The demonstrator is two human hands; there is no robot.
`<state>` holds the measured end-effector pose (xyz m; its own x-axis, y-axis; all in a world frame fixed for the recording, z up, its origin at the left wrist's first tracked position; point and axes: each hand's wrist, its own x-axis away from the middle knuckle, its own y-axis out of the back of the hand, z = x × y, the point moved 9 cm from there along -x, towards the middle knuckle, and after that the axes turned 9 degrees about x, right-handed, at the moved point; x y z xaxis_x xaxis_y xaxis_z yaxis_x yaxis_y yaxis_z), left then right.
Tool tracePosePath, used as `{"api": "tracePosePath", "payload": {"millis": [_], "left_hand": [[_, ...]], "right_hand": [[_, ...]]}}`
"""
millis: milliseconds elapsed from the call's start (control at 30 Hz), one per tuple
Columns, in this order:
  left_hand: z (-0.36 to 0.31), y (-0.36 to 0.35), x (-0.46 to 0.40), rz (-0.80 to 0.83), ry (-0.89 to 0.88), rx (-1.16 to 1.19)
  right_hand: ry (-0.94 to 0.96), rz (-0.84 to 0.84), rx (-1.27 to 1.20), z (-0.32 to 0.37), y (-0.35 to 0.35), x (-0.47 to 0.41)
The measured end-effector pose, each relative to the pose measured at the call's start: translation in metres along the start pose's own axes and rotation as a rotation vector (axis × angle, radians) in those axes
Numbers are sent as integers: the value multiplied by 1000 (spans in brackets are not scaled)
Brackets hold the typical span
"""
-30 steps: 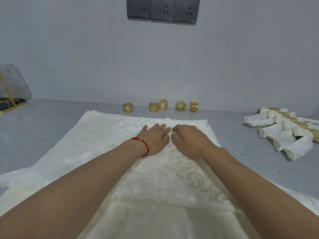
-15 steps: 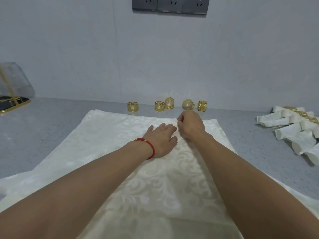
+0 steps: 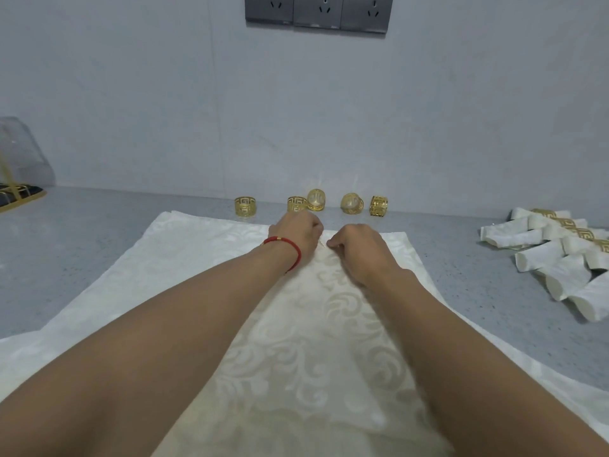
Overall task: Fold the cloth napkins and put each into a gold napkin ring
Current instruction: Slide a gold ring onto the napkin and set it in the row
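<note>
— While both arms reach out over the desk (image 3: 99, 232), what are the hands doing?

— The left hand (image 3: 296, 234), the one with a red bracelet (image 3: 285, 247) on its wrist, has its fingers curled at the far edge of the cream patterned napkin (image 3: 329, 341). The right hand (image 3: 361, 249) sits just beside it, fingers curled too, pinching the cloth at the same far edge. Whether the left hand truly grips the fabric or only rests on it, I cannot tell; its fingertips are hidden.

— And where does the napkin lie?

— Spread flat on the grey desk, straight under both forearms, running from the near edge of the view up to the hands. A wider white cloth (image 3: 131, 275) lies beneath it and sticks out to the left.

— The rings?

— Five gold napkin rings (image 3: 245, 206) stand in a loose row by the wall, just beyond the hands. Two lie on their sides, with the open ends facing us.

— Anything finished?

— At the right, well apart from the hands, a heap of rolled napkins (image 3: 553, 255) already wear gold rings.

— What else?

— A grey socket strip (image 3: 318, 11) on the wall above, and a clear cover with a gold-edged tray (image 3: 19, 196) at far left.
</note>
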<state>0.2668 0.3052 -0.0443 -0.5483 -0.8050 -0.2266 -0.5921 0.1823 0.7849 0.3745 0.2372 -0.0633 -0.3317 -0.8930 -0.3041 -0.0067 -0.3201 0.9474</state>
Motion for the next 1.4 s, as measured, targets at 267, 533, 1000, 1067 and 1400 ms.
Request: {"api": "tracePosePath", "payload": {"millis": [267,533,1000,1067,1400], "left_hand": [[-4,-4,-8,25,-33,-30],[-31,-2,10,16,-374,-326],[12,6,22,-162,-110,264],[11,0,19,-102,-126,214],[-27,3,31,-151,-380,-393]], "right_hand": [[-124,-152,-294,-19,18,6],[23,-157,-119,-2,21,11],[-88,-57,-409,-17,12,14],[-75,-59,-421,-19,10,11],[218,-133,81,15,29,21]]}}
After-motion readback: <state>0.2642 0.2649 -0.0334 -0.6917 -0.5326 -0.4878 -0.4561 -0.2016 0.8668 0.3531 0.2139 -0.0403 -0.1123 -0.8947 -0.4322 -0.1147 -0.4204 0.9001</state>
